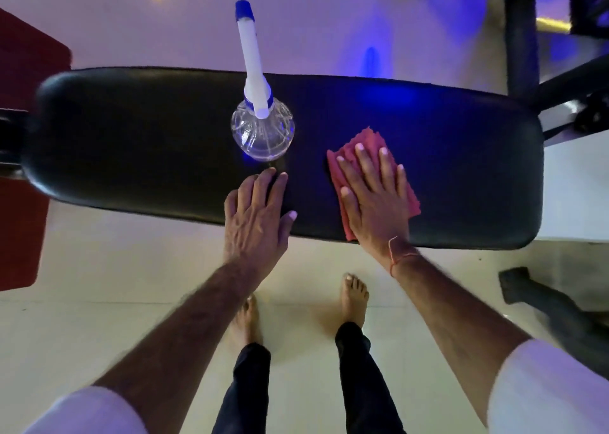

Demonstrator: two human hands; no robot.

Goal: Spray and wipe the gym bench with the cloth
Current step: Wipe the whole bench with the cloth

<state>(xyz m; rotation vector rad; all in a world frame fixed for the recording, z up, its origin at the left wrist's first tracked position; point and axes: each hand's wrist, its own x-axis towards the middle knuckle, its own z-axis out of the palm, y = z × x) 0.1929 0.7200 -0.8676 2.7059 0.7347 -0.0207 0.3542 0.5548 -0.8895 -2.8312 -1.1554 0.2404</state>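
On the right half of the black padded tabletop [131, 137], the right hand [374, 199] lies flat on the red cloth [369, 140]. Its fingers [385, 166] are straight and slightly spread, pressing the cloth to the pad and gripping nothing. The left hand [257, 216] lies over the near edge, fingers straight and close together, empty, just short of the spray bottle [262, 130]. The bottle stands upright near the middle of the pad, nozzle pointing away.

Step in hand, as judged: wiping.
1. Hold the palm flat so the whole cloth bears on the pad.
2. Sweep in long, overlapping passes along the pad's length.
3. Carry each pass over the rounded edges.
4. Lift the bottle aside before wiping its spot; a sweeping cloth could tip it.
5. Brace with the free hand.

Count: tabletop, one; cloth, one; spray bottle, one; hands, two
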